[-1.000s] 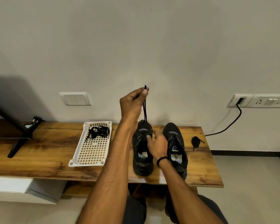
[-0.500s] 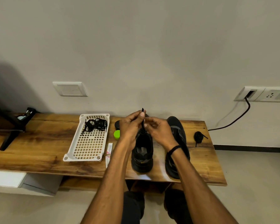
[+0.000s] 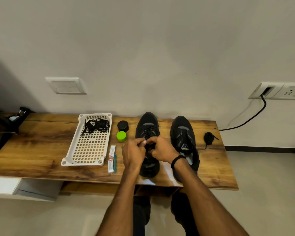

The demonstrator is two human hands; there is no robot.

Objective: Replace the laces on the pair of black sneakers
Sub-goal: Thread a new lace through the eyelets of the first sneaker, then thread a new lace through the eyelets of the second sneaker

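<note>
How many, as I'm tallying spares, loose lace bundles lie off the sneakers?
2: one tangle in the basket, left of the sneakers; one coil on the bench, right of both. The hands may hide more.

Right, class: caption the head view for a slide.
Left hand and right hand grip the lace on one sneaker; second sneaker stands alongside.

Green jar (image 3: 121, 135), black jar (image 3: 123, 125), wall socket (image 3: 279, 90)

The light is soft and even. A dark shadow covers the wall (image 3: 146, 48) at left. The picture edges bend.
</note>
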